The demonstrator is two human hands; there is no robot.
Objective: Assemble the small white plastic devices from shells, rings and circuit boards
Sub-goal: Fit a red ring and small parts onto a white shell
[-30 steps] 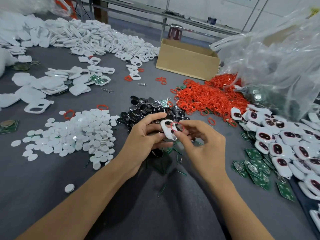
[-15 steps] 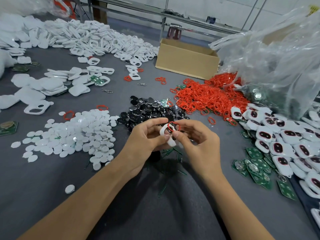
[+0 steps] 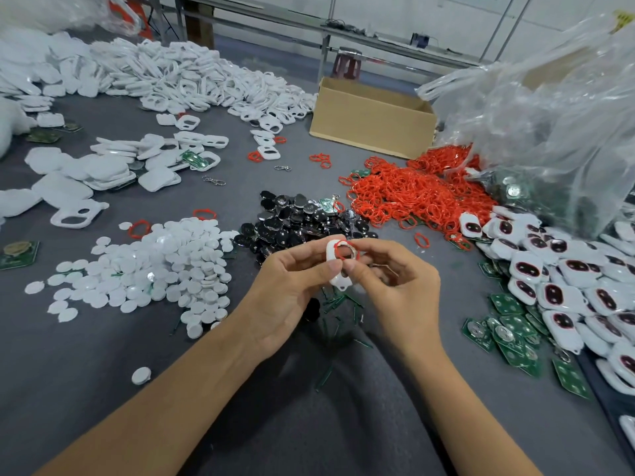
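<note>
Head view: both forearms reach in from below and the hands meet above the table (image 3: 103, 338). The left hand (image 3: 288, 286) has curled fingers pinching the white shell (image 3: 330, 251), held upright. The right hand (image 3: 395, 286) pinches the red ring (image 3: 343, 242) at the shell's top opening. A pile of black parts (image 3: 299, 218) lies just beyond both hands.

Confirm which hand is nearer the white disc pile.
Left. The left hand sits just right of the white disc pile; the right hand lies farther right, beyond the left hand.
</note>
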